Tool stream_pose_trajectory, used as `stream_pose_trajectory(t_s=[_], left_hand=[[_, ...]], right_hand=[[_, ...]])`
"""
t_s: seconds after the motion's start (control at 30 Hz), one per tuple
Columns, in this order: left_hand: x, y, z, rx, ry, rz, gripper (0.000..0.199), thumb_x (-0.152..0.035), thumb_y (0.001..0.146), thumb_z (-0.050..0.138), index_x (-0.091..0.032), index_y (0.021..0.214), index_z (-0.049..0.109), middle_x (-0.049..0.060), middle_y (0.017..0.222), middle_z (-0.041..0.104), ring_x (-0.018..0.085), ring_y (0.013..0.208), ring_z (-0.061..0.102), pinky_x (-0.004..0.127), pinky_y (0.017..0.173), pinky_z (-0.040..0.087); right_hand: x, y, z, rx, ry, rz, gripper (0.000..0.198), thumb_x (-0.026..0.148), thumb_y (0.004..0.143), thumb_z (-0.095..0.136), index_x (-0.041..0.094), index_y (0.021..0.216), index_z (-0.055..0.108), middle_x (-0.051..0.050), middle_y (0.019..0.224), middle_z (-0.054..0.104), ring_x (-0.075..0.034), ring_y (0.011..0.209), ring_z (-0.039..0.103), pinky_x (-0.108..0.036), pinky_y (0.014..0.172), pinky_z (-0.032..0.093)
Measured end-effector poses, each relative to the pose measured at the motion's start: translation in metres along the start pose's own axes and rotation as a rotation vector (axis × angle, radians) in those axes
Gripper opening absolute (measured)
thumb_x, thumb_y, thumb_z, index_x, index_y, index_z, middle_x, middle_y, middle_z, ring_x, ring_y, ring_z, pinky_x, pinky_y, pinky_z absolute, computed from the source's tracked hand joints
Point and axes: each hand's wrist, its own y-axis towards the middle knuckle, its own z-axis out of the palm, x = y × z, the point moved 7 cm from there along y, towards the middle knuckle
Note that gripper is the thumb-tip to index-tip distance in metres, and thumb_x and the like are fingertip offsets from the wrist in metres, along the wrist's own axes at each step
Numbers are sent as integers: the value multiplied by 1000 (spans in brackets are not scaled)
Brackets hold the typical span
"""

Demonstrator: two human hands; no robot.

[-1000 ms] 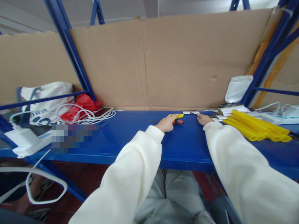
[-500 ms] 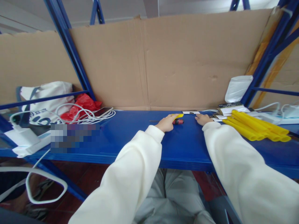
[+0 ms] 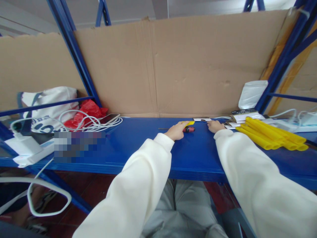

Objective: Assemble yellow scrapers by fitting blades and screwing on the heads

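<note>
My left hand point(image 3: 176, 131) is closed around a yellow piece point(image 3: 190, 123), whose end sticks out past the fingers. Just under that piece lies a screwdriver point(image 3: 189, 129) with a red and black handle, its thin shaft running left behind the hand. My right hand point(image 3: 215, 126) rests low on the blue table with its fingers curled; anything in them is hidden. A white card point(image 3: 198, 119) with a small dark part on it lies by its fingertips. Small white and dark pieces point(image 3: 231, 125) lie against its right side.
Several yellow tubes point(image 3: 271, 134) are stacked at the right, before a black-and-white box point(image 3: 247, 115) and a white pouch point(image 3: 253, 94). Coiled white cables point(image 3: 106, 124), a red plastic bag point(image 3: 90, 110) and a cloth bag point(image 3: 56, 99) lie left. Cardboard point(image 3: 193, 66) walls the back.
My right hand has shifted very slightly. My left hand, the yellow piece and the screwdriver look the same.
</note>
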Motion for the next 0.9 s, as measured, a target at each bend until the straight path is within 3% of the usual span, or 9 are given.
stream_pose_trajectory(t_s=[0.2,0.43,0.9], left_hand=[[3,0,1,-6,-21,-20,78,2,72,47,-18,147,38,13,148,43,25,134,45,36,110,38],[4,1,2,-13,-14,-5,79,2,71,48,-18,147,39,12,147,45,26,133,46,36,110,37],[6,3,4,-27,18,26,78,2,72,48,-19,146,39,11,147,47,23,134,46,36,112,36]], right_hand=[[2,3,-7,-106,-27,-71,35,17,90,40,15,110,69,-19,122,64,-31,120,56,-47,95,45],[8,2,-12,-153,-30,-141,28,7,84,45,13,95,70,-17,101,72,-26,102,66,-32,85,48],[14,-3,-15,-122,-60,-148,23,7,81,48,13,86,70,-16,94,73,-24,94,69,-27,79,49]])
